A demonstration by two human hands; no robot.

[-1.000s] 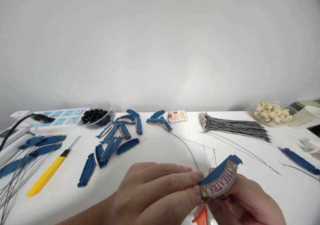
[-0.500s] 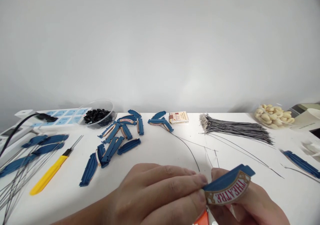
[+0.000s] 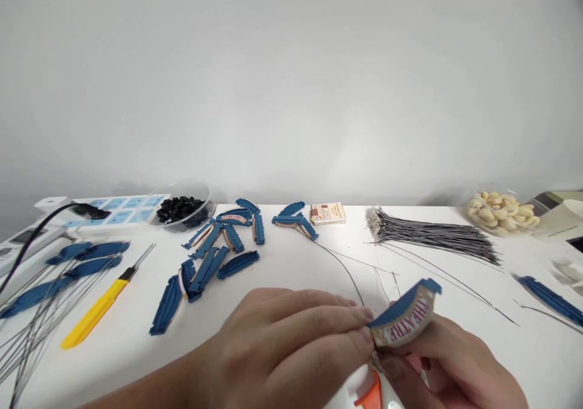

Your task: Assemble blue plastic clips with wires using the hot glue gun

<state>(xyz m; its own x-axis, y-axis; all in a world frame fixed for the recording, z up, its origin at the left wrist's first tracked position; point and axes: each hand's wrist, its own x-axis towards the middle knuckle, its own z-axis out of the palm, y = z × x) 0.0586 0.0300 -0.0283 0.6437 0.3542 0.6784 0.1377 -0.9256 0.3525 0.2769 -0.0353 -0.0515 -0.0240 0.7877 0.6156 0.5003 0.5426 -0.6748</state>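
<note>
A curved blue sign piece (image 3: 403, 318) lettered "THEATRE" is held at the front right, tilted with its right end higher. My left hand (image 3: 300, 348), fingers stretched together, presses its fingertips at the piece's left end. My right hand (image 3: 460, 360) grips it from below and behind, its fingers curled and partly hidden. Under the two hands a white tool with an orange part (image 3: 371, 391) shows in part. A dark wire (image 3: 344, 269) runs from a small group of blue pieces (image 3: 294, 219) down towards my fingers. A few thin wires (image 3: 449, 281) lie beyond my right hand.
Several blue sign pieces (image 3: 204, 272) lie scattered left of centre. A yellow-handled screwdriver (image 3: 98, 312) lies beside wired blue pieces (image 3: 86, 267). Along the back stand a bowl of black bits (image 3: 180, 210), a small box (image 3: 328, 213), a black wire bundle (image 3: 432, 236) and a bowl of beige pieces (image 3: 501, 212).
The sign piece has shifted slightly left and its right end has tilted up. More of the white tool and its orange part shows below. The view has moved a little.
</note>
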